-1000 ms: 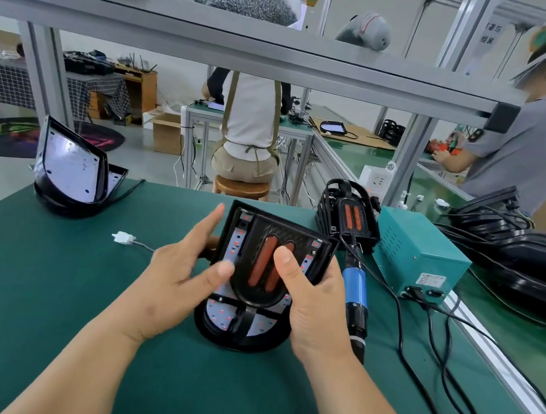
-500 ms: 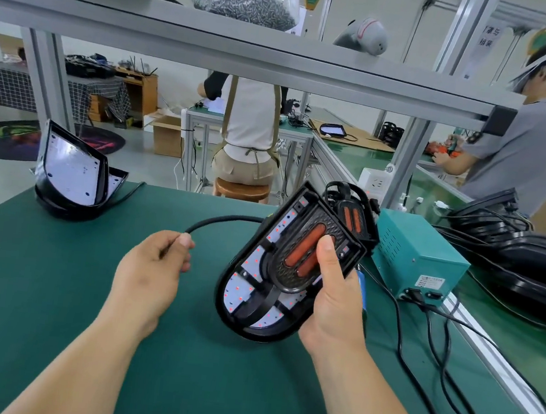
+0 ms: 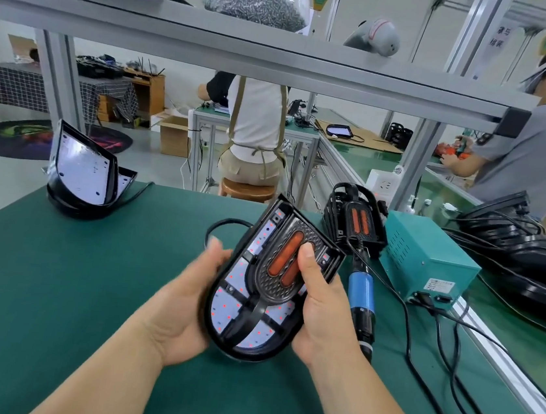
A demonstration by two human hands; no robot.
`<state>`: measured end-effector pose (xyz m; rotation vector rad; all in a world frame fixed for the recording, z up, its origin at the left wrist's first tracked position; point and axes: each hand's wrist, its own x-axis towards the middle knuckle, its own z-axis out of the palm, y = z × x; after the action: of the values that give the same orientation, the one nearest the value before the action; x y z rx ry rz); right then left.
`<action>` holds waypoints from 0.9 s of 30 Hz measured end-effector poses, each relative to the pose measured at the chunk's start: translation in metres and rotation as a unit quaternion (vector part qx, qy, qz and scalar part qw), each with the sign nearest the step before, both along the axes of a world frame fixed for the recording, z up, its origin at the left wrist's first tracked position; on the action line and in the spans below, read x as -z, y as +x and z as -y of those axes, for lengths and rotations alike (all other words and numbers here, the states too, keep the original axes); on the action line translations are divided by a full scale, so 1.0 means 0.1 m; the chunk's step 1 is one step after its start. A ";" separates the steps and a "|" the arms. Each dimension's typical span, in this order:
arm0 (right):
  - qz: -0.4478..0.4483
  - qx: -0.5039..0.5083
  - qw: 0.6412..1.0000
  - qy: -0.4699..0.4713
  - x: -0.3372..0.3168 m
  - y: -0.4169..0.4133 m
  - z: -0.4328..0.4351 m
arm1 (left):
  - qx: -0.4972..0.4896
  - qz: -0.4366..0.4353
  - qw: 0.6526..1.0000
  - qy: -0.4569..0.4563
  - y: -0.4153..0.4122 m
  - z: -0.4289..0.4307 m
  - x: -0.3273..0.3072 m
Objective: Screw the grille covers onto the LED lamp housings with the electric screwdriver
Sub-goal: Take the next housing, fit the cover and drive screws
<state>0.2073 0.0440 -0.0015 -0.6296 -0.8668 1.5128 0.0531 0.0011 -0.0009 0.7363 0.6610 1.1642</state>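
I hold a black LED lamp housing (image 3: 239, 308) tilted up above the green table, its white LED board dotted with red lights. A black grille cover (image 3: 278, 268) with two orange strips sits on it. My left hand (image 3: 186, 302) grips the housing's left edge from behind. My right hand (image 3: 321, 304) grips its right side, thumb pressing on the grille. The blue electric screwdriver (image 3: 362, 295) lies on the table just right of my right hand. Its cable runs to a teal power box (image 3: 428, 265).
Another open housing (image 3: 81, 178) stands at the table's far left. A pile of grille covers (image 3: 355, 216) sits behind the screwdriver. Black housings (image 3: 530, 263) and cables crowd the right bench. An aluminium frame beam (image 3: 248, 51) crosses overhead. Two people work at benches behind.
My left hand let go of the black cable and came back to grip the housing's left edge. The housing is now lifted and tilted in both hands.
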 end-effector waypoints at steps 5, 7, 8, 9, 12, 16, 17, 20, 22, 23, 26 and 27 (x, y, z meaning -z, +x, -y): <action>0.064 0.023 0.998 0.006 -0.03 0.01 0.02 | -0.022 -0.152 0.988 0.014 -0.05 -0.02 0.03; 0.090 0.028 0.995 0.010 -0.05 -0.01 0.04 | -0.026 -0.173 0.985 0.013 -0.09 -0.03 0.04; 0.095 0.025 0.995 0.009 -0.05 -0.02 0.05 | -0.042 -0.168 0.985 0.006 -0.10 -0.04 0.04; 0.093 0.016 0.996 -0.002 -0.05 -0.03 0.06 | -0.060 -0.155 0.986 -0.003 -0.10 -0.05 0.05; 0.094 -0.037 0.993 -0.056 -0.02 -0.07 0.09 | -0.124 -0.069 0.989 -0.035 -0.07 -0.09 0.10; 0.211 -0.106 0.969 -0.076 0.09 -0.12 0.10 | -0.233 0.018 0.971 -0.046 -0.05 -0.17 0.15; 0.216 -0.117 0.965 -0.088 0.11 -0.13 0.09 | -0.242 0.024 0.969 -0.044 -0.04 -0.18 0.16; 0.169 -0.131 0.969 -0.119 0.12 -0.16 0.09 | -0.232 0.016 0.972 -0.035 -0.04 -0.19 0.20; 0.115 -0.118 0.978 -0.130 0.10 -0.14 0.07 | -0.199 -0.008 0.979 -0.030 -0.07 -0.19 0.21; 0.092 -0.120 0.979 -0.138 0.09 -0.11 0.06 | -0.179 -0.025 0.983 -0.026 -0.09 -0.19 0.20; 0.065 -0.146 0.974 -0.161 0.05 -0.02 0.02 | -0.136 -0.071 0.988 -0.022 -0.16 -0.19 0.21; 0.064 -0.149 0.974 -0.160 0.05 -0.01 0.02 | -0.132 -0.079 0.988 -0.024 -0.19 -0.19 0.22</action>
<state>0.2063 0.0423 -0.0069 -0.8681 -0.8496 1.9236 0.0345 0.0205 -0.0225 0.7204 0.9385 1.3357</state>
